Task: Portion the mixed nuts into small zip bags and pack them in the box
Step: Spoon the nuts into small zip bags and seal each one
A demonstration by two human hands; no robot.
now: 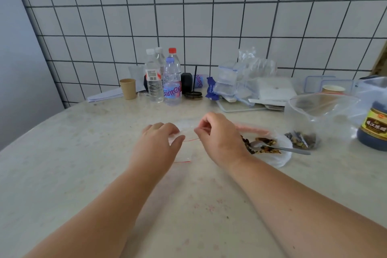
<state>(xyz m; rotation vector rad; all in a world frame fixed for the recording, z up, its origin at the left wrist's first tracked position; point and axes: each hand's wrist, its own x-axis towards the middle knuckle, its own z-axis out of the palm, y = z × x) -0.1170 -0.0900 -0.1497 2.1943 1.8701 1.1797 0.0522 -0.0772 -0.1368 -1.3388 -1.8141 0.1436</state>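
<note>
At mid-bench (62,174), my left hand (159,142) grips one edge of a small clear zip bag (184,132), my right hand (217,134) pinches its red-lined mouth, beside the mixed nuts (266,146) and spoon (293,149).

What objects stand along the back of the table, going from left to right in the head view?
Folded papers → paper cup → clear water bottle → red-capped bottle → blue wrapper → stack of zip bags → white box → dark sauce bottle.
</note>
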